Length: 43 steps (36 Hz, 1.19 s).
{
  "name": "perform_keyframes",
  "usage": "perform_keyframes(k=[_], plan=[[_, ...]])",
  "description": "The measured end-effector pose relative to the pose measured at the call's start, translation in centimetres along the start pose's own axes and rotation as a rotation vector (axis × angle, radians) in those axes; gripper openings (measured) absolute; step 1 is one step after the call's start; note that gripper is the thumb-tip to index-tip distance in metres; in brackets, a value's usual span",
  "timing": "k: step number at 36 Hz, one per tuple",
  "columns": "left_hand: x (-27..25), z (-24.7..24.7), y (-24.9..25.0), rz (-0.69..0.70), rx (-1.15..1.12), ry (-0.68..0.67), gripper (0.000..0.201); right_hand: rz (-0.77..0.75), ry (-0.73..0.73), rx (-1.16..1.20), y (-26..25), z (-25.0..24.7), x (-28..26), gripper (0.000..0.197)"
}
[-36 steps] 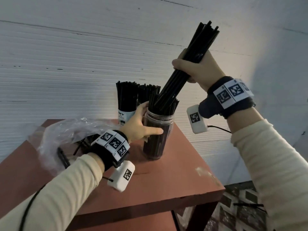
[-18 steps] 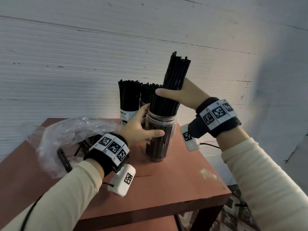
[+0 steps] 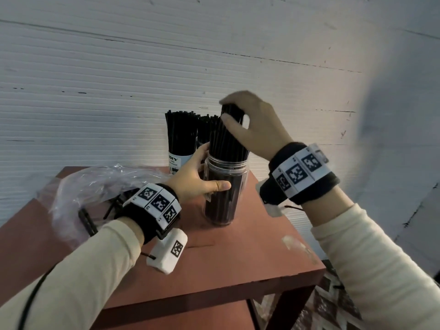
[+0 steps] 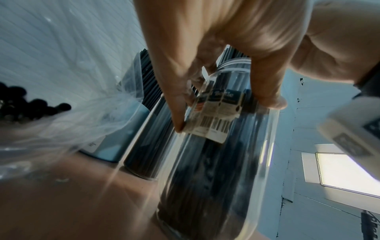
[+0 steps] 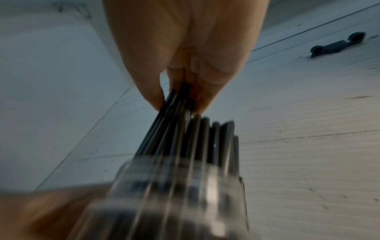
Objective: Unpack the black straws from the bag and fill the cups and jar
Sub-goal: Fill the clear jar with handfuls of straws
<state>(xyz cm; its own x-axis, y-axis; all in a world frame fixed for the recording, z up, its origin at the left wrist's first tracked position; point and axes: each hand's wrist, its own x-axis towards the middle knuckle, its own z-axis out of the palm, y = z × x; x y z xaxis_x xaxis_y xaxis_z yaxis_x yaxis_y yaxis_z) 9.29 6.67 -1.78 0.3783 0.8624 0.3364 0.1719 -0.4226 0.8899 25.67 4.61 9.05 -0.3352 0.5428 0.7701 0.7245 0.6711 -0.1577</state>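
A clear plastic jar point(image 3: 225, 189) point(image 4: 222, 162) point(image 5: 174, 194) packed with black straws point(image 3: 226, 141) stands upright on the red-brown table point(image 3: 238, 253). My left hand point(image 3: 197, 177) point(image 4: 216, 81) grips the jar's side near its label. Above the jar, my right hand point(image 3: 247, 120) point(image 5: 180, 81) pinches the top ends of a bundle of black straws point(image 5: 176, 113) that reaches down into the jar. Behind stand a white labelled cup point(image 3: 179, 160) and a second cup point(image 3: 203, 129), both full of straws. The crumpled clear bag point(image 3: 95, 186) lies at the left with a few straws inside.
The table's right edge point(image 3: 297, 229) and front edge fall away to a patterned floor point(image 3: 333, 306). A white ribbed wall point(image 3: 214, 67) rises directly behind the cups. Wrist camera units hang under both wrists.
My right hand has lowered the straw bundle from high and tilted down into the jar, and its grip has slid to the straws' top ends. My left hand has kept hold of the jar.
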Motion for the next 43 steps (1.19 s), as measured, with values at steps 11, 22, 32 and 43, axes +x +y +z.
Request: perform_keyframes(k=[11, 22, 32, 43], plan=[[0.0, 0.0, -0.3, -0.012, -0.004, -0.003, 0.118, 0.053, -0.065, 0.026, -1.1, 0.7, -2.6, 0.05], [-0.5, 0.3, 0.1, -0.034, 0.099, -0.006, 0.109, 0.077, -0.14, -0.082, -1.5, 2.4, -4.0, 0.043], [-1.4, -0.9, 1.4, -0.08, 0.148, -0.093, 0.12, 0.096, -0.057, 0.012, -2.9, 1.5, -3.0, 0.048], [-7.2, -6.6, 5.4, 0.074, 0.405, 0.33, 0.033, 0.04, 0.104, 0.225, -7.2, 5.7, -4.0, 0.008]])
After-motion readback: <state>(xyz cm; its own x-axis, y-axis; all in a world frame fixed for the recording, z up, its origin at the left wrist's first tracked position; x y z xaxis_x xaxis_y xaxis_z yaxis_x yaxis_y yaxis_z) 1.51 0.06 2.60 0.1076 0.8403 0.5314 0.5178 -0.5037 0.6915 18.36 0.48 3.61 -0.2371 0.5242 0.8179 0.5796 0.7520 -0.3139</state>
